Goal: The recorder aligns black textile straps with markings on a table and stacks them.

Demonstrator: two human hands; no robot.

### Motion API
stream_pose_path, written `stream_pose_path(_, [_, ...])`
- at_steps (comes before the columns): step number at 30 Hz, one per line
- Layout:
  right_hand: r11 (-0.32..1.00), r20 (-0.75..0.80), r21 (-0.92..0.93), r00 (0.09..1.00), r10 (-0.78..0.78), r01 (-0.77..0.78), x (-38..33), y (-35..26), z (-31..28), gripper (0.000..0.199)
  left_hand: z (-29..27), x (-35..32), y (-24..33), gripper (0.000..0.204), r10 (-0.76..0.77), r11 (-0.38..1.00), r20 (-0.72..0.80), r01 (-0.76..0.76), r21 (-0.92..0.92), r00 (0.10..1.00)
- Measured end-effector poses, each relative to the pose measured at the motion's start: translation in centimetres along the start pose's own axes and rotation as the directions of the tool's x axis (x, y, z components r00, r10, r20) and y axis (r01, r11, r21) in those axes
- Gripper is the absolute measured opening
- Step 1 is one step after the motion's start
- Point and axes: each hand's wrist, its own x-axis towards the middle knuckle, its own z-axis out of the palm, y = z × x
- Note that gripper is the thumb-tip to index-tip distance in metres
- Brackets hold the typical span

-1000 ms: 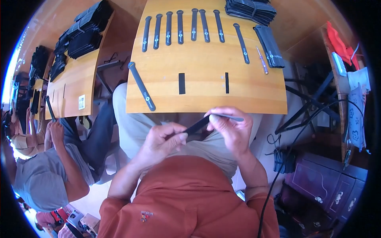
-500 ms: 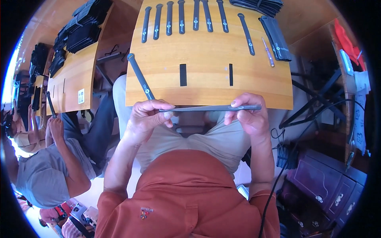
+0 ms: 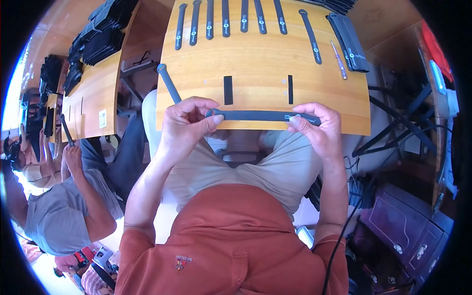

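A dark grey strap [image 3: 253, 115] with a pale printed mark is stretched level between my two hands, just over the table's near edge. My left hand [image 3: 189, 123] pinches its left end between thumb and fingers. At the printed right end, my right hand [image 3: 317, 129] grips it the same way. Another such strap [image 3: 168, 83] lies slanted on the table beside my left hand, its lower end hidden behind that hand. Two short black strips [image 3: 228, 90] are fixed upright on the wood beyond the held strap.
Several matching straps [image 3: 225, 19] lie in a row along the far side of the wooden table [image 3: 260, 54]. A screwdriver [image 3: 339, 60] and a strap bundle [image 3: 347, 43] sit at the right. Left, a co-worker [image 3: 69, 206] holds a strap at another table.
Both hands have moved the held strap forward and up over the table edge. Its printed face has turned into view; before, it showed mostly edge-on.
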Motion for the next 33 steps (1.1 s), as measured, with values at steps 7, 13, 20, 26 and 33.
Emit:
stream_pose_path(7, [0.998,-0.065,0.041,0.997,0.045,-0.043,1.8,1.4,-1.1,0.017,-0.1,2.6,0.6,0.015,-0.067,0.976,-0.057,0.077,0.202,0.996])
stream_pose_path(13, [0.999,-0.112,-0.035,0.994,-0.019,0.015,3.9,2.6,-1.9,0.018,-0.2,5.2,0.2,0.016,-0.035,0.955,-0.076,0.056,0.29,0.996])
stream_pose_path(20, [0.967,-0.158,-0.256,0.987,-0.038,-0.004,5.9,2.5,-1.9,0.018,-1.1,8.1,-1.2,0.018,-0.064,0.948,-0.02,0.067,0.312,0.998])
stream_pose_path(26, [0.958,-0.19,-0.271,0.981,0.045,-0.097,6.7,2.7,-2.0,0.017,-1.6,9.4,-1.4,0.019,-0.117,0.935,-0.008,0.113,0.336,0.993])
stream_pose_path(33, [0.924,-0.256,-0.379,0.965,-0.053,-0.05,7.3,3.7,-1.9,0.017,-1.6,10.2,-1.5,0.015,-0.14,0.906,-0.056,0.151,0.395,0.989])
